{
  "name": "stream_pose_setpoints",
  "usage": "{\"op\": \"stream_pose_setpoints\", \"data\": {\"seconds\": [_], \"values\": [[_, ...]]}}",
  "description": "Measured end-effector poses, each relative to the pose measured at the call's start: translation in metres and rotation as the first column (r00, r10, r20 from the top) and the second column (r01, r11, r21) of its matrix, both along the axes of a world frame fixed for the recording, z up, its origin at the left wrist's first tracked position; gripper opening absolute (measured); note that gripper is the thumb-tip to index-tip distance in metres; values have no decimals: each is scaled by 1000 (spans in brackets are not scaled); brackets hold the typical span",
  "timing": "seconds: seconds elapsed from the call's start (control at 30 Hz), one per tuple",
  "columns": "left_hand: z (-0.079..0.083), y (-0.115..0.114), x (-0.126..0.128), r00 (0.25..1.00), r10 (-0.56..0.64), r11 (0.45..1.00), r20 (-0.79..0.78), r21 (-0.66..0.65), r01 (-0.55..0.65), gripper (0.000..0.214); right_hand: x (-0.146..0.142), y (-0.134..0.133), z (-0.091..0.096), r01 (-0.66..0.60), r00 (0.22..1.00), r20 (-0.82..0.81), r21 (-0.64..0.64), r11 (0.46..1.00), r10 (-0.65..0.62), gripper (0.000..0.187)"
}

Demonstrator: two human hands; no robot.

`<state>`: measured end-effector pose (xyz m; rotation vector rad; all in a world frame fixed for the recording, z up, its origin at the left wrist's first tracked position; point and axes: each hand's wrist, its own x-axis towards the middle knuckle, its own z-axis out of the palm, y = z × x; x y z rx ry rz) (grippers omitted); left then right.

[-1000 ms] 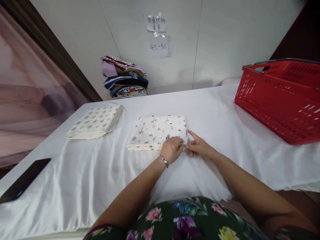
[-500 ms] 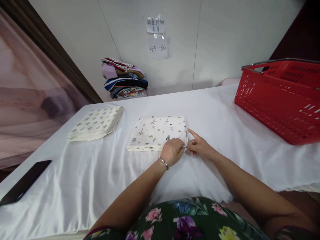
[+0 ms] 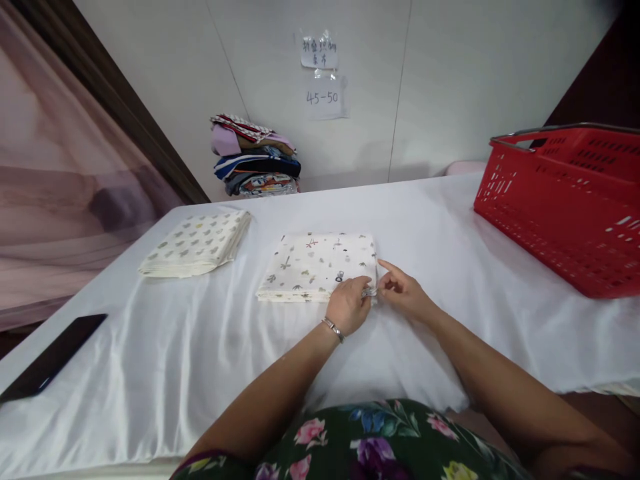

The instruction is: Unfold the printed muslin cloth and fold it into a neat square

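Observation:
A folded white cloth (image 3: 320,263) with small plant and figure prints lies flat in the middle of the table. My left hand (image 3: 349,305), with a silver bracelet at the wrist, pinches its near right corner, where the layers show along the edge. Just off the cloth's right edge is my right hand (image 3: 404,290); its index finger points at that edge while the other fingers curl loosely with a gap between them. Another folded white cloth (image 3: 197,243), printed with grey-green shapes, rests to the left, away from both hands.
White satiny fabric (image 3: 200,373) covers the table. A red plastic basket (image 3: 560,213) stands at the right, and a black phone-like slab (image 3: 55,357) lies at the left edge. Behind the table is a stack of folded textiles (image 3: 257,157) against the wall, below paper signs (image 3: 323,98).
My right fingers have loosened and drawn slightly away from the cloth's corner. My left hand stays on that corner. The whole view has shifted a little.

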<state>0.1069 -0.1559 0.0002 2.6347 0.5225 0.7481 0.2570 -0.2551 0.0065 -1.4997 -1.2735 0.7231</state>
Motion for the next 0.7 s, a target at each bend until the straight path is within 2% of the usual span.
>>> {"op": "stream_pose_setpoints", "data": {"seconds": [0.03,0.1,0.2,0.3,0.43,0.6,0.7], "values": [[0,0,0,1000,-1,1000,1,-12,1,38,1,-1,1,9,987,157,59,998,-19,58],[0,-1,0,1000,-9,1000,-3,-29,9,46,3,-1,2,-24,904,426,133,991,-36,50],[-1,-2,-1,1000,-3,999,-11,-36,3,55,0,2,3,-119,786,618,148,982,2,38],[-3,-4,-3,999,10,1000,-34,-29,-11,59,-3,5,2,-167,750,660,140,976,34,23],[-3,-6,-6,997,21,1000,-70,23,-19,54,-1,6,0,-184,715,698,123,975,47,18],[4,-3,-12,991,45,991,-129,128,-29,22,4,5,-4,-193,705,710,181,965,8,19],[7,1,-19,983,55,980,-174,199,-20,16,6,4,-9,-192,706,708,194,962,-2,19]]}}
